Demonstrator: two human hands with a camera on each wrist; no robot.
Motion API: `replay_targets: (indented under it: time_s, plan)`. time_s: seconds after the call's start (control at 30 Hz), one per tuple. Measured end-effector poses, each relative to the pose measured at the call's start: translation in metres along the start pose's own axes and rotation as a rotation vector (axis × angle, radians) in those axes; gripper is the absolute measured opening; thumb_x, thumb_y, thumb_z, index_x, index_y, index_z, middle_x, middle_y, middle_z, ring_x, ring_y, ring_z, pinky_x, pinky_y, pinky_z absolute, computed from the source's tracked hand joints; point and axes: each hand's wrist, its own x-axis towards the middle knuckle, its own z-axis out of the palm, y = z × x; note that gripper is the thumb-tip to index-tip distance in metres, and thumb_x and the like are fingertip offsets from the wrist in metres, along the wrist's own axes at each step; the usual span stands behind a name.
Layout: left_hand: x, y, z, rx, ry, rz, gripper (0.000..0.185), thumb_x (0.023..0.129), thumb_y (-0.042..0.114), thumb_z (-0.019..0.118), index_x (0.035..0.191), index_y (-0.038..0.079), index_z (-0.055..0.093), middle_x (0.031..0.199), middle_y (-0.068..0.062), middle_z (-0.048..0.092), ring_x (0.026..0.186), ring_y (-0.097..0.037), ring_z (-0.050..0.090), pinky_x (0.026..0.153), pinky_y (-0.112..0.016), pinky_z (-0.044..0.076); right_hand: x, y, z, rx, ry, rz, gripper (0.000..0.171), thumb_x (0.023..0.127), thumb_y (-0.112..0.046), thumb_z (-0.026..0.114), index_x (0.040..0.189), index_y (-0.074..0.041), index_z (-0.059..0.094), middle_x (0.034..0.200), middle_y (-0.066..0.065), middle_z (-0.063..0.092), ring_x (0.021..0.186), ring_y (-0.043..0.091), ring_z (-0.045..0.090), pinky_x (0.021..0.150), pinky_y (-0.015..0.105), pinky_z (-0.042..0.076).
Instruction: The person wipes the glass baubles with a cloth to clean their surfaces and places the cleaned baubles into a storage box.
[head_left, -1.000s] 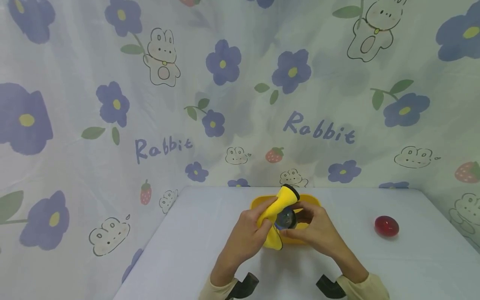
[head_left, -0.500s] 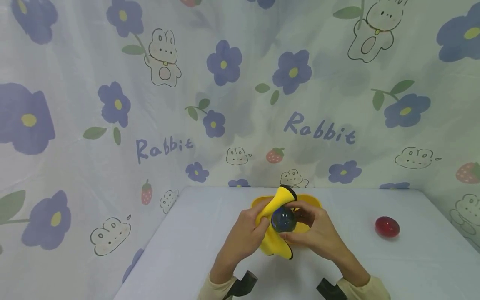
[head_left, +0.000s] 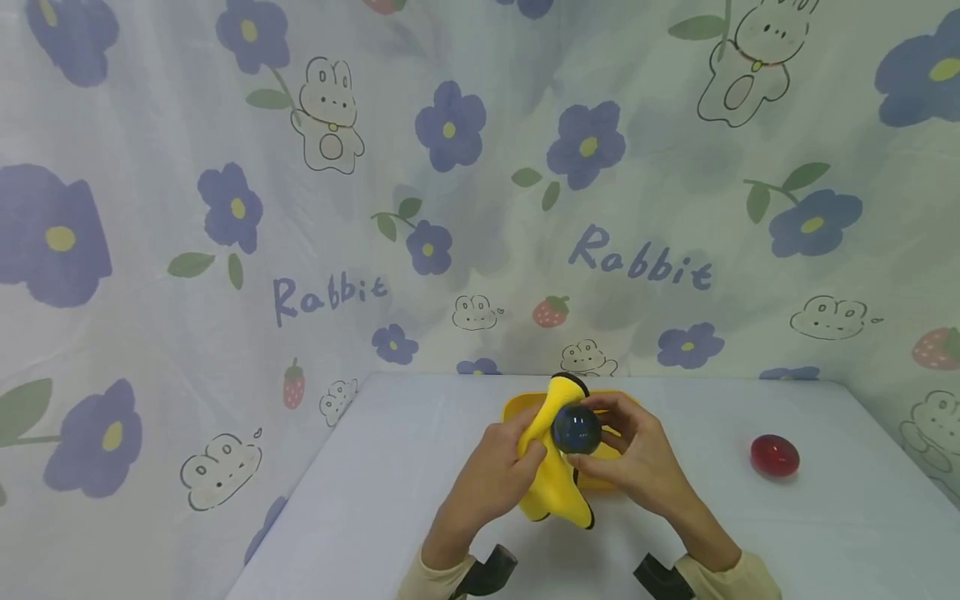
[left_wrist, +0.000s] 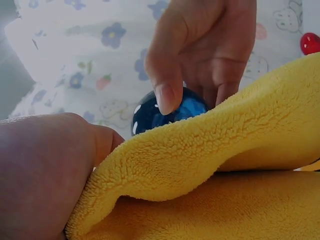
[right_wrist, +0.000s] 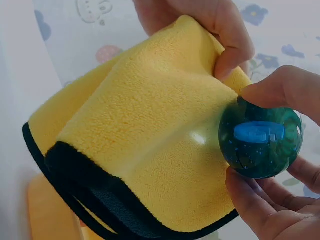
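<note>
My right hand (head_left: 637,458) pinches a dark blue glass ball (head_left: 576,428) between thumb and fingertips; the same ball (right_wrist: 261,140) looks teal in the right wrist view and blue (left_wrist: 167,112) in the left wrist view. My left hand (head_left: 498,467) grips a yellow cloth with a black edge (head_left: 555,487) and holds it against the ball's left side. The cloth (right_wrist: 145,150) drapes down below the ball. Both hands hover above a yellow tray (head_left: 517,406) near the table's far edge.
A red egg-shaped object (head_left: 774,455) lies on the white table (head_left: 750,533) at the right. A flower-and-rabbit printed sheet (head_left: 450,208) hangs behind and at both sides of the table.
The ball has come out from under the cloth and now shows fully. The cloth has slid down and hangs lower on the left of the ball.
</note>
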Motion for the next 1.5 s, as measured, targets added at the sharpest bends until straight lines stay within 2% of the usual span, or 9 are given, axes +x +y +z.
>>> replay_targets:
  time_s: [0.13,0.27,0.4,0.57,0.77,0.93,1.03,1.27,1.5]
  plan:
    - [0.000,0.001,0.000,0.011,-0.003,-0.004,0.046,0.098,0.018,0.048,0.142,0.011,0.058,0.090,0.000,0.066,0.065,-0.005,0.060,0.063,-0.021,0.055,0.000,0.000,0.000,-0.009,0.004,0.008,0.064,0.074,-0.006,0.089,0.130,-0.005,0.060,0.125,0.014,0.062,0.109,0.011,0.068,0.095,0.024,0.058]
    - [0.000,0.002,0.000,0.017,-0.004,-0.009,0.040,0.098,0.018,0.048,0.135,0.012,0.060,0.090,0.000,0.066,0.066,-0.005,0.060,0.064,-0.021,0.055,0.001,0.001,0.000,-0.037,0.031,0.008,0.069,0.074,-0.007,0.090,0.136,-0.006,0.059,0.127,0.014,0.064,0.108,0.010,0.069,0.092,0.025,0.059]
    - [0.000,0.004,0.000,0.022,-0.009,-0.011,0.035,0.097,0.017,0.048,0.129,0.013,0.062,0.090,0.001,0.065,0.067,-0.006,0.060,0.065,-0.021,0.055,0.002,0.003,-0.002,-0.059,0.045,0.018,0.066,0.074,-0.008,0.090,0.135,-0.007,0.062,0.128,0.016,0.065,0.107,0.014,0.070,0.090,0.027,0.060]
    - [-0.002,0.006,0.000,0.033,-0.006,-0.018,0.043,0.096,0.016,0.048,0.137,0.011,0.061,0.094,-0.001,0.066,0.069,-0.006,0.060,0.065,-0.021,0.055,0.003,0.008,-0.005,-0.071,0.050,0.046,0.061,0.074,-0.008,0.090,0.131,-0.007,0.066,0.128,0.016,0.066,0.109,0.023,0.072,0.091,0.030,0.060]
    - [-0.005,0.010,-0.003,0.066,0.015,-0.005,0.051,0.096,0.014,0.049,0.146,0.008,0.057,0.099,-0.006,0.069,0.068,-0.005,0.059,0.065,-0.019,0.054,0.005,0.010,-0.006,-0.127,0.032,0.114,0.059,0.075,-0.018,0.091,0.129,-0.012,0.068,0.122,0.008,0.071,0.107,0.019,0.070,0.094,0.030,0.060]
    - [-0.007,0.012,-0.004,0.095,0.045,0.012,0.052,0.096,0.012,0.049,0.146,0.008,0.057,0.097,-0.006,0.069,0.066,-0.005,0.058,0.062,-0.020,0.054,0.005,0.008,-0.007,-0.139,-0.011,0.196,0.060,0.075,-0.024,0.092,0.127,-0.006,0.069,0.119,0.012,0.072,0.100,0.020,0.070,0.089,0.029,0.060]
    - [-0.007,0.012,-0.005,0.090,0.060,0.033,0.051,0.095,0.011,0.049,0.146,0.007,0.058,0.091,-0.006,0.067,0.061,-0.005,0.056,0.058,-0.021,0.053,0.005,0.007,-0.007,-0.142,-0.030,0.216,0.062,0.074,-0.026,0.092,0.127,-0.003,0.068,0.118,0.014,0.072,0.098,0.020,0.071,0.087,0.028,0.059]
    - [-0.007,0.011,-0.005,0.090,0.079,0.075,0.051,0.095,0.008,0.048,0.145,0.008,0.058,0.086,-0.004,0.065,0.059,-0.003,0.051,0.059,-0.021,0.051,0.005,0.009,-0.002,-0.158,-0.063,0.184,0.060,0.069,-0.025,0.095,0.120,-0.008,0.071,0.111,0.008,0.073,0.095,0.019,0.071,0.088,0.025,0.059]
    - [-0.002,0.005,-0.005,0.092,0.052,0.104,0.051,0.096,0.006,0.046,0.145,0.010,0.058,0.089,-0.003,0.064,0.061,-0.002,0.048,0.061,-0.020,0.049,0.002,0.006,0.001,-0.172,-0.085,0.120,0.057,0.066,-0.026,0.097,0.115,-0.013,0.072,0.110,0.001,0.072,0.093,0.019,0.070,0.088,0.026,0.059]
